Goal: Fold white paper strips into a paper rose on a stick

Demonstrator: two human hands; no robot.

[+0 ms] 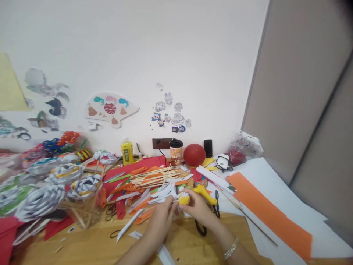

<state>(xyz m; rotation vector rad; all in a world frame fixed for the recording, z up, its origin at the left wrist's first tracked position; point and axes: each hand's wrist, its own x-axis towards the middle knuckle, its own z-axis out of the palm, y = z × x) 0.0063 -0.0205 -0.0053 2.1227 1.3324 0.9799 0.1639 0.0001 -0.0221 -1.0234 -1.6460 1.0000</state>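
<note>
My left hand (pixel 164 212) and my right hand (pixel 198 210) meet over the front of the table. Pinched between their fingertips is a small folded white and yellow paper piece (pixel 184 200). The fingers partly cover it, so its full shape is hidden. Loose white paper strips (pixel 162 191) lie just beyond my left hand. Near my right hand rests a yellow-handled tool (pixel 205 194), probably a glue gun, with black scissor-like loops (pixel 216 206) beside it. A bracelet circles my right wrist.
Wooden sticks (pixel 154 176) and orange strips lie piled mid-table. Behind stand a yellow bottle (pixel 127 151), a lidded cup (pixel 176 152), a red balloon (pixel 194 155) and a phone (pixel 208 148). Paper flowers (pixel 41 202) crowd the left; an orange sheet (pixel 270 215) covers white paper at right.
</note>
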